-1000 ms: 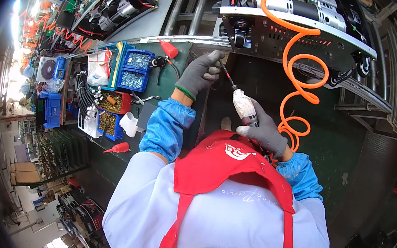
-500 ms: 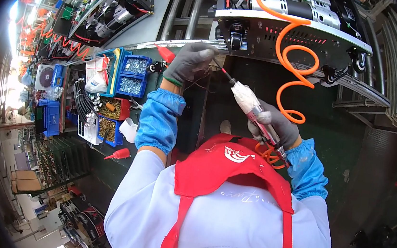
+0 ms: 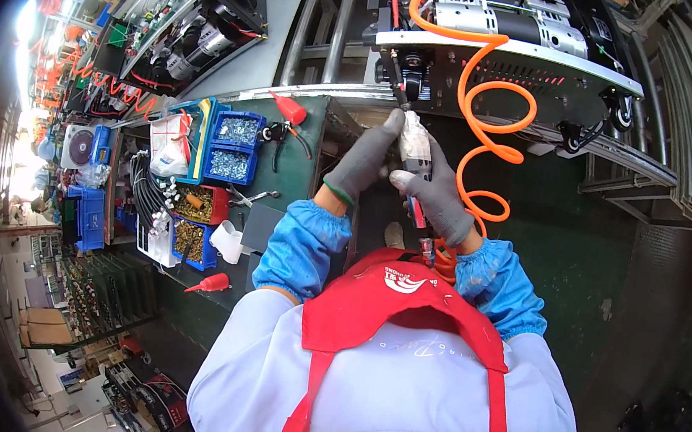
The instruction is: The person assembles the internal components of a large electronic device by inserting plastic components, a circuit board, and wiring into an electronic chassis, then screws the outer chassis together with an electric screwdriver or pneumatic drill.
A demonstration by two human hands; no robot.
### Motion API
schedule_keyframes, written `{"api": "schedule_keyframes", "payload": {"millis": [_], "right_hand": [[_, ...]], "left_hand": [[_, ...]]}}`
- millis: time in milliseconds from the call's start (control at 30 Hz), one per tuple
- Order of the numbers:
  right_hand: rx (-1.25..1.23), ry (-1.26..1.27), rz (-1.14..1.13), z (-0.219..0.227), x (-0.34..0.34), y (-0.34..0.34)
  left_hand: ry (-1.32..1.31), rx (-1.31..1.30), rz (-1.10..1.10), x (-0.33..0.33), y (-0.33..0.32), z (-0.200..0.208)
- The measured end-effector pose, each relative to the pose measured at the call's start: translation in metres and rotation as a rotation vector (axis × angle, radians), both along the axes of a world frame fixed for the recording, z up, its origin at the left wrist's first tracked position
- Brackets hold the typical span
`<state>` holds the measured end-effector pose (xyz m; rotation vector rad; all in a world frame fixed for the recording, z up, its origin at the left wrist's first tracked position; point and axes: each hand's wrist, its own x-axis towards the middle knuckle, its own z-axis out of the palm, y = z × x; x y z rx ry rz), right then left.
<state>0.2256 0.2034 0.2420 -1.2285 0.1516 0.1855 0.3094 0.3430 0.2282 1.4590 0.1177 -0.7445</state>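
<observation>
In my right hand (image 3: 441, 196) is an air screwdriver (image 3: 415, 146), its front part wrapped in white and its lower body reddish. The gloved fingers close round the middle of it. My left hand (image 3: 366, 157), also in a grey glove, grips the tool's front end from the left; its far-side fingers are hidden. The screwdriver's thin bit points away from me, up to a black caster (image 3: 413, 64) under the near edge of a machine (image 3: 514, 65). Whether the bit touches a screw there is too small to tell.
An orange coiled air hose (image 3: 490, 128) hangs to the right of my hands. On the green bench at left are blue screw bins (image 3: 235, 130), a red bin (image 3: 204, 201), pliers (image 3: 294, 136), red squeeze bottles (image 3: 290, 109) and a white cup (image 3: 228, 241). Metal rollers (image 3: 342, 26) lie beyond.
My right hand has brought the screwdriver left and up to the caster. My left hand has come from the bench's far edge down and right onto the tool's front. The hose has swung left.
</observation>
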Motion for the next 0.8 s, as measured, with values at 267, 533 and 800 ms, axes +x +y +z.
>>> {"api": "schedule_keyframes", "payload": {"millis": [267,533,800], "right_hand": [[0.038,-0.161,-0.023,-0.021,0.004,0.016],[0.094,-0.100,-0.038,-0.022,0.002,0.019],[-0.036,-0.021,-0.029,-0.004,0.002,0.020]], "left_hand": [[0.035,-0.199,-0.077,-0.012,0.007,0.004],[-0.048,-0.184,-0.103,-0.014,0.006,0.004],[-0.085,-0.138,-0.091,-0.010,0.011,0.005]]}}
